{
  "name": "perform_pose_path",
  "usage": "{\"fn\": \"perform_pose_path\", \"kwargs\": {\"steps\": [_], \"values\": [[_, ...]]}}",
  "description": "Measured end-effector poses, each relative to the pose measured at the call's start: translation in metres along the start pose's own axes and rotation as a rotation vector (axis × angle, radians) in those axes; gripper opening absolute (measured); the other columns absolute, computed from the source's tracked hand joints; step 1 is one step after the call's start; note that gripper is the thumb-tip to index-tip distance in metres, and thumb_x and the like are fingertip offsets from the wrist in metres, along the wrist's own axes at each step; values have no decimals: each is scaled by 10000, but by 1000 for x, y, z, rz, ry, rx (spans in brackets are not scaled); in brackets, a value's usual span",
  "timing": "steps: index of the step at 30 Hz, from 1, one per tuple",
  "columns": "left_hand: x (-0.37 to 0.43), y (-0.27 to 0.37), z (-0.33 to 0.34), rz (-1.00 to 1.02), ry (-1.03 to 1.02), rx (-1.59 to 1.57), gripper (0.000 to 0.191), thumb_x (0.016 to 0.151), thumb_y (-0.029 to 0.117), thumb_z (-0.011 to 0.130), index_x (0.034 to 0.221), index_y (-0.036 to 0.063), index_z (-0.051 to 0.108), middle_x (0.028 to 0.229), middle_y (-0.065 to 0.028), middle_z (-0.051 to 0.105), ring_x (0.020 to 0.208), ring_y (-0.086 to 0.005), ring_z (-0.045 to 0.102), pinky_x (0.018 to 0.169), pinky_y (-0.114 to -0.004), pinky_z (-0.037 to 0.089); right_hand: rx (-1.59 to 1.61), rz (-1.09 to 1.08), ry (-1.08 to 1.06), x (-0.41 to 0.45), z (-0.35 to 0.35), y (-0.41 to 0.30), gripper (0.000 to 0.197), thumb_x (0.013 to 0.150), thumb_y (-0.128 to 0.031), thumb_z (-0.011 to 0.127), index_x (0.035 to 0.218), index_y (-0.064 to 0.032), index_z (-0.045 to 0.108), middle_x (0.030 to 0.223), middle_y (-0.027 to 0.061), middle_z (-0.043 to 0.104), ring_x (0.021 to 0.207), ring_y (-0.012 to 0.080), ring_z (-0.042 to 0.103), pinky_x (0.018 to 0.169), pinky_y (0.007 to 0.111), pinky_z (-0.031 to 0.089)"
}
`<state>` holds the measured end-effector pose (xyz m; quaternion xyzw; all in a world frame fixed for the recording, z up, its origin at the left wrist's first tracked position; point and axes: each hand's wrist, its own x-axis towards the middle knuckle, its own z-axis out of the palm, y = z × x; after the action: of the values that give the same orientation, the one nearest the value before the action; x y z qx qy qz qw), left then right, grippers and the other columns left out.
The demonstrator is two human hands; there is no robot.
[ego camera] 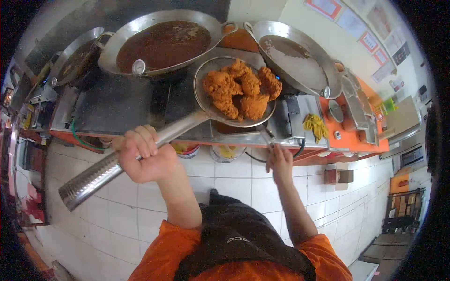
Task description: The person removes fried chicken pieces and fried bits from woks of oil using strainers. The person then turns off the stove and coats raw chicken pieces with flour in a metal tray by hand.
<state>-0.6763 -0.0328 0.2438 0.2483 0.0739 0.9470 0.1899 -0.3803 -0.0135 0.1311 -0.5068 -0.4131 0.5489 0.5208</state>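
Wrapped around the metal handle of a large round skimmer (182, 124) is my left hand (147, 154). Several pieces of golden fried chicken (242, 87) lie in its basket, held above the counter between two woks of oil. My right hand (280, 159) grips the handle end of metal tongs (269, 135), just below and right of the basket; the far end of the tongs is partly hidden by it. Behind the basket to the left stands a big wok (165, 45) with dark oil, and to the right another wok (295, 59); each has a dial thermometer at its rim.
A third wok (75, 58) stands at the far left. Right of the burners lie a yellow cloth (315, 127) and, on the orange counter (346, 140), a small bowl (335, 111) and metal trays (355, 102). Buckets (228, 153) and an open cardboard box (338, 176) stand on the tiled floor.
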Motion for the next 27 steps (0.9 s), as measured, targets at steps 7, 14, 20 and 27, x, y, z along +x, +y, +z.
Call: {"fn": "perform_pose_path", "kwargs": {"steps": [7,14,20,27], "values": [[-42,-56,-66,-35,89,-16,194,798,102,446,652,138,322,492,39,301,422,-76,290,470,-238,263,8,3,5,30,-11,70,236,950,-242,427,909,-28,519,558,-41,338,412,62,325,343,230,316],[-89,-93,-112,16,39,98,202,773,105,476,642,129,324,528,7,324,493,-114,320,525,-256,301,-147,29,29,57,-23,100,228,939,-229,449,913,-20,537,568,-28,403,445,69,378,370,236,351],[-144,-68,-130,-16,-167,560,109,758,75,497,746,87,389,714,-92,441,626,-195,444,623,-327,393,-51,196,-51,55,-16,77,258,942,-238,424,945,-4,531,548,3,412,415,101,389,366,249,370],[-148,-10,-103,-268,-701,1305,364,733,-28,554,1073,28,437,1115,-180,440,988,-293,503,846,-376,433,100,474,-101,37,-42,64,526,929,-435,258,1060,-3,527,641,66,492,501,165,502,407,287,441]]}}
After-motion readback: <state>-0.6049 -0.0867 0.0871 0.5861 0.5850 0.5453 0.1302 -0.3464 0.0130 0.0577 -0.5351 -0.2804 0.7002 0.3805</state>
